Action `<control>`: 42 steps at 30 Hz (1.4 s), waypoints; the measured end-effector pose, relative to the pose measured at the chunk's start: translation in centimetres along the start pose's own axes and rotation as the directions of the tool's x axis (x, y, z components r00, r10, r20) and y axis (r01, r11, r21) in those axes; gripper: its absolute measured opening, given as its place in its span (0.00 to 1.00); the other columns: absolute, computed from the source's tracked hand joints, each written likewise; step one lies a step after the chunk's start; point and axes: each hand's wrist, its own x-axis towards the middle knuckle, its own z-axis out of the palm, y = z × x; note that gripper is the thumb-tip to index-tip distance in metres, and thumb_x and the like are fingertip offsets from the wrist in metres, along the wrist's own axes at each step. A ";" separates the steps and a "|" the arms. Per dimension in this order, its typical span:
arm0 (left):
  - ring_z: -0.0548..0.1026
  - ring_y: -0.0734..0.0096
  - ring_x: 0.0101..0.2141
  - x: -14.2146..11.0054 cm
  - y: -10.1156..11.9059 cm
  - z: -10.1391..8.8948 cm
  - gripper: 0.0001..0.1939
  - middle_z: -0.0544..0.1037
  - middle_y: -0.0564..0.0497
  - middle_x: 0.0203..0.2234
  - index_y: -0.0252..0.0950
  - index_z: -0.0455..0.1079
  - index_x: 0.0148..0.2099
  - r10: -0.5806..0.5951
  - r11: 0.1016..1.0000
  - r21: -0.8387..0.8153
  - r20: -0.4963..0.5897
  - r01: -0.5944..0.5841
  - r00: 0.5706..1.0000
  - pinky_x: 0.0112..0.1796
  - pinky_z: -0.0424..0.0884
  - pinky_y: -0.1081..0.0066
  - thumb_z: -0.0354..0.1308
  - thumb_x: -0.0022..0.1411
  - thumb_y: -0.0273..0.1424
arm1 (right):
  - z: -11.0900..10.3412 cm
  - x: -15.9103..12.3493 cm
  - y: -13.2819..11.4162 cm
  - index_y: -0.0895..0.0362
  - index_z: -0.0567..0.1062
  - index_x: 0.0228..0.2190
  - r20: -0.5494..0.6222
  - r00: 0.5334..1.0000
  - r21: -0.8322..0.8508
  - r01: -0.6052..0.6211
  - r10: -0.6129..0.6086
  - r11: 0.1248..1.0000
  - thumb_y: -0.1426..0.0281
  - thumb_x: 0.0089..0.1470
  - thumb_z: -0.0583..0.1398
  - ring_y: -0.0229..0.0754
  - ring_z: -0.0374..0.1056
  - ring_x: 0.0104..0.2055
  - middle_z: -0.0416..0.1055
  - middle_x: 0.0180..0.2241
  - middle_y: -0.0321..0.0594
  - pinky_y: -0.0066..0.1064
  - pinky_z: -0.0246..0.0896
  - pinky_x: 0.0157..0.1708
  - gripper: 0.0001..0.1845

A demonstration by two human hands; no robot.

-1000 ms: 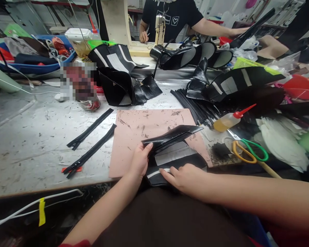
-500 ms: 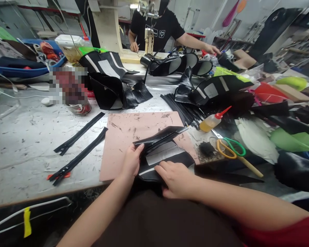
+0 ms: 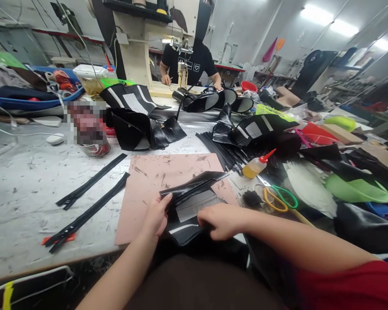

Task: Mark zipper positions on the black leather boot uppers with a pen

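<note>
A folded black leather boot piece with grey lining patches lies on a pink cutting mat at the table's near edge. My left hand grips the piece's left edge, thumb on top. My right hand is closed over the piece's lower right part, fingers curled down onto it. Both forearms reach in from the bottom of the view.
Two black zippers lie left of the mat. A glue bottle and green-and-yellow scissors sit to the right. Black boot uppers pile up behind. A person in a black shirt works at a sewing machine across the table.
My view has tilted up and shifted. My right hand slid up over the leather piece and curled; my left hand keeps its grip. The person opposite drew an arm back in.
</note>
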 end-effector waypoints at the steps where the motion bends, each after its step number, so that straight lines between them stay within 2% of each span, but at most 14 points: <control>1: 0.75 0.66 0.34 0.0 0.1 0.0 0.21 0.78 0.50 0.28 0.33 0.69 0.35 -0.013 1.000 0.014 0.000 0.013 1.000 0.38 0.69 0.69 0.67 0.38 0.38 | 0.0 0.0 0.2 0.57 0.70 0.41 -0.048 0.999 0.082 -0.002 0.006 0.997 0.78 0.39 0.55 0.47 0.68 0.40 0.72 0.40 0.44 0.32 0.61 0.36 0.22; 4: 0.74 0.71 0.28 0.0 0.6 -0.2 0.20 0.77 0.51 0.25 0.33 0.69 0.34 -0.073 0.994 0.085 -0.001 0.073 0.997 0.31 0.69 0.72 0.66 0.39 0.38 | -0.3 1.0 1.2 0.58 0.69 0.41 -0.147 0.986 0.338 -0.019 0.072 0.941 0.83 0.42 0.50 0.41 0.67 0.43 0.72 0.41 0.41 0.30 0.59 0.41 0.23; 7: 0.71 0.74 0.23 -0.3 1.4 -0.7 0.19 0.76 0.52 0.23 0.33 0.70 0.35 -0.137 0.970 0.200 -0.010 0.136 0.991 0.23 0.65 0.76 0.65 0.41 0.37 | -0.6 2.2 1.4 0.60 0.71 0.34 -0.113 0.991 0.403 -0.017 0.068 0.915 0.74 0.52 0.52 0.41 0.67 0.38 0.72 0.36 0.41 0.29 0.60 0.38 0.10; 10: 0.70 0.74 0.22 -0.8 2.0 -1.5 0.18 0.75 0.52 0.23 0.32 0.69 0.34 -0.162 0.942 0.295 -0.026 0.162 0.987 0.21 0.63 0.76 0.65 0.40 0.36 | -0.3 2.3 0.2 0.58 0.71 0.28 -0.101 0.995 0.286 0.017 0.013 0.958 0.63 0.56 0.52 0.40 0.67 0.32 0.73 0.30 0.40 0.29 0.60 0.32 0.14; 13: 0.68 0.75 0.21 -1.2 2.0 -2.1 0.16 0.70 0.58 0.17 0.35 0.65 0.32 -0.059 0.890 0.445 -0.109 0.102 0.992 0.21 0.62 0.77 0.65 0.40 0.35 | 0.5 1.4 -1.5 0.57 0.72 0.31 -0.127 0.989 0.089 0.083 -0.071 0.993 0.68 0.56 0.52 0.39 0.67 0.29 0.73 0.29 0.39 0.27 0.57 0.28 0.10; 16: 0.66 0.76 0.19 -1.5 1.5 -2.2 0.15 0.64 0.62 0.15 0.38 0.60 0.32 0.115 0.682 0.731 -0.134 0.020 0.984 0.22 0.60 0.77 0.61 0.44 0.36 | 1.2 0.9 -2.7 0.57 0.71 0.33 -0.122 0.980 -0.123 0.140 -0.155 0.982 0.73 0.56 0.51 0.39 0.67 0.26 0.72 0.27 0.40 0.27 0.54 0.25 0.10; 19: 0.66 0.75 0.20 -1.6 1.3 -1.9 0.14 0.65 0.61 0.15 0.39 0.56 0.30 0.142 0.516 0.856 -0.091 0.005 0.986 0.23 0.60 0.75 0.59 0.47 0.37 | 1.3 1.4 -3.1 0.59 0.72 0.29 -0.131 0.976 -0.190 0.145 -0.172 0.971 0.66 0.57 0.51 0.41 0.68 0.28 0.72 0.27 0.43 0.28 0.54 0.26 0.13; 22: 0.66 0.74 0.21 -1.4 1.4 -1.9 0.14 0.65 0.60 0.16 0.39 0.54 0.28 0.107 0.463 0.886 -0.063 0.007 0.992 0.23 0.60 0.75 0.58 0.48 0.38 | 0.6 2.3 -2.8 0.58 0.71 0.34 -0.139 0.986 -0.065 0.081 -0.089 0.995 0.65 0.58 0.52 0.40 0.68 0.29 0.73 0.28 0.41 0.27 0.55 0.28 0.11; 25: 0.67 0.74 0.22 -1.2 1.5 -2.3 0.11 0.66 0.59 0.18 0.39 0.55 0.29 0.082 0.499 0.866 -0.011 -0.032 0.997 0.24 0.61 0.75 0.55 0.50 0.36 | -0.1 3.0 -2.5 0.55 0.71 0.33 -0.103 0.995 0.042 0.015 -0.010 0.999 0.65 0.58 0.52 0.37 0.67 0.25 0.72 0.24 0.36 0.25 0.54 0.26 0.10; 29: 0.65 0.76 0.19 -1.4 1.5 -2.7 0.10 0.63 0.61 0.16 0.40 0.55 0.29 0.035 0.514 0.858 -0.004 -0.015 0.999 0.22 0.60 0.76 0.55 0.50 0.36 | 0.1 3.7 -2.6 0.56 0.72 0.28 -0.057 0.996 -0.019 0.062 -0.063 0.998 0.63 0.58 0.51 0.36 0.64 0.23 0.68 0.22 0.36 0.26 0.53 0.24 0.15; 34: 0.65 0.74 0.19 -1.9 1.3 -2.5 0.12 0.64 0.61 0.15 0.40 0.55 0.28 0.082 0.431 0.901 0.007 -0.042 0.997 0.21 0.59 0.75 0.57 0.49 0.36 | 1.1 4.5 -2.8 0.58 0.75 0.27 -0.192 0.972 -0.142 0.106 -0.133 0.984 0.64 0.57 0.53 0.40 0.64 0.34 0.66 0.32 0.42 0.30 0.57 0.33 0.15; 37: 0.64 0.74 0.17 -2.0 1.1 -2.3 0.13 0.64 0.60 0.13 0.40 0.53 0.26 0.095 0.386 0.920 0.036 -0.070 0.995 0.21 0.57 0.75 0.57 0.50 0.37 | 1.3 4.9 -2.8 0.58 0.75 0.25 -0.150 0.979 -0.138 0.115 -0.135 0.984 0.65 0.56 0.54 0.41 0.62 0.34 0.64 0.32 0.42 0.32 0.57 0.35 0.15; 40: 0.64 0.73 0.18 -2.0 0.9 -2.6 0.13 0.65 0.59 0.14 0.40 0.55 0.27 0.160 0.255 0.961 0.070 -0.110 0.985 0.21 0.56 0.74 0.57 0.51 0.37 | 1.3 5.1 -3.0 0.59 0.75 0.27 -0.127 0.985 -0.155 0.097 -0.117 0.983 0.64 0.55 0.54 0.42 0.62 0.34 0.63 0.32 0.43 0.34 0.57 0.36 0.14; 42: 0.65 0.72 0.20 -2.3 0.4 -3.3 0.12 0.66 0.57 0.17 0.39 0.57 0.27 0.313 0.111 0.973 0.156 -0.200 0.937 0.22 0.56 0.73 0.58 0.51 0.37 | 1.2 5.1 -3.1 0.59 0.73 0.28 -0.128 0.987 -0.161 0.079 -0.100 0.984 0.63 0.53 0.55 0.42 0.62 0.34 0.63 0.31 0.42 0.33 0.57 0.35 0.13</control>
